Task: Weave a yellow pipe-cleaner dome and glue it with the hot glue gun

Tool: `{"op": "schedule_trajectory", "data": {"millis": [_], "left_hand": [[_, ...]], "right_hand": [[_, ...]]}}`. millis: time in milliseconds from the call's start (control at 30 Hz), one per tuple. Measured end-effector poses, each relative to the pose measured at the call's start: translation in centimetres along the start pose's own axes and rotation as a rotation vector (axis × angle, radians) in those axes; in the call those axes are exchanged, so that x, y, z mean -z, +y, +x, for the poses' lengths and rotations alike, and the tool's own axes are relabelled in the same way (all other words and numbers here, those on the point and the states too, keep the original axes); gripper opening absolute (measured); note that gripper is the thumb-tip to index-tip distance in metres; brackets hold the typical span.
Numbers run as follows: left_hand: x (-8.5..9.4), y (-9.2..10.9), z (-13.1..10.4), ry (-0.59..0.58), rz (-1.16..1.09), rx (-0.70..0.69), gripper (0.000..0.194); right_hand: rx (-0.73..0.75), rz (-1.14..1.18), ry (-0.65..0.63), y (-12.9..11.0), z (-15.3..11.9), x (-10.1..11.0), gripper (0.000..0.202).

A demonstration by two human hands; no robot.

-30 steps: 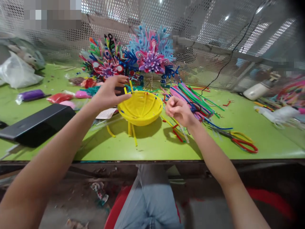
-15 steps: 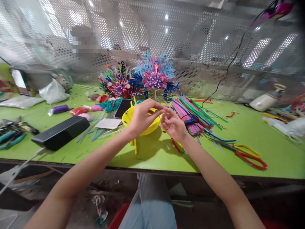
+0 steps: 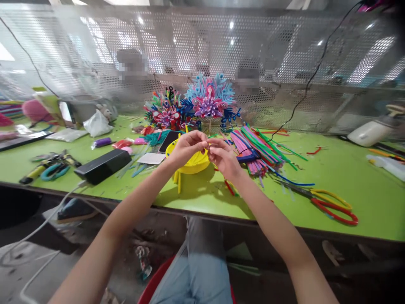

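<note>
Above a yellow round basket-like piece [image 3: 192, 166], my left hand [image 3: 189, 148] and my right hand [image 3: 225, 157] meet with their fingertips pinched together. Whatever they pinch is too small to make out. The yellow piece rests on the green table [image 3: 202, 198], partly covered by my left hand, with yellow stems sticking out of it. To the right of my right hand lies a bundle of pink, green and blue pipe cleaners [image 3: 253, 147], with a blue-handled tool [image 3: 248, 156] across its near side.
Scissors with red and yellow handles [image 3: 332, 204] lie at the right. On the left are a black power bank [image 3: 103, 165] with a white cable and several pliers [image 3: 50, 166]. Pipe-cleaner flower pieces [image 3: 209, 101] stand behind, before a perforated metal screen [image 3: 196, 46].
My hands have drawn their fingertips together; my right fingers have closed from a looser curl. The view has turned to the left, showing more of the table's left side.
</note>
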State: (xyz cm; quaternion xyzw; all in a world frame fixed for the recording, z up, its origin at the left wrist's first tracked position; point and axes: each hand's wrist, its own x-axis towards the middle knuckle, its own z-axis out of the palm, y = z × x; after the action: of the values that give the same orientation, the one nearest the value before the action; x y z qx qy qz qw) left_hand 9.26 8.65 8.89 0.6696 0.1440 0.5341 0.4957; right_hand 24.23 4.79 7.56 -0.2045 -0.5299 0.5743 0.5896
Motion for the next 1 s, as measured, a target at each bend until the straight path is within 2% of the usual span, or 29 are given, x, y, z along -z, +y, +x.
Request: {"op": "schedule_trajectory", "data": {"millis": [100, 200, 367, 567, 700, 800, 933, 1000], "left_hand": [[0.3, 0.2, -0.1, -0.036, -0.01, -0.023, 0.032], [0.4, 0.5, -0.2, -0.039, 0.021, -0.049, 0.029], [0.1, 0.4, -0.4, -0.071, 0.033, -0.043, 0.028], [0.3, 0.0, -0.5, -0.109, 0.047, 0.023, 0.032], [0.4, -0.2, -0.6, -0.135, 0.023, 0.038, 0.028], [0.4, -0.1, -0.6, -0.14, -0.002, 0.035, 0.026], [0.2, 0.3, -0.7, -0.146, 0.026, 0.039, 0.03], [-0.1, 0.5, -0.7, -0.108, 0.073, 0.036, 0.034]], "right_hand": [[0.173, -0.145, 0.064, -0.2, 0.1, -0.4, 0.022], [0.304, -0.265, 0.064, -0.5, 0.3, -0.2, 0.025], [0.444, -0.44, 0.09, -0.6, 0.4, 0.5, 0.024], [0.591, -0.731, 0.185, -0.9, 0.2, 1.1, 0.023], [0.603, -0.738, 0.22, -0.8, 0.2, 1.1, 0.024], [0.59, -0.738, 0.183, -0.8, 0.1, 1.0, 0.027], [0.623, -0.764, 0.205, -0.9, 0.1, 1.1, 0.027], [0.599, -0.741, 0.209, -0.8, 0.1, 1.2, 0.022]]}}
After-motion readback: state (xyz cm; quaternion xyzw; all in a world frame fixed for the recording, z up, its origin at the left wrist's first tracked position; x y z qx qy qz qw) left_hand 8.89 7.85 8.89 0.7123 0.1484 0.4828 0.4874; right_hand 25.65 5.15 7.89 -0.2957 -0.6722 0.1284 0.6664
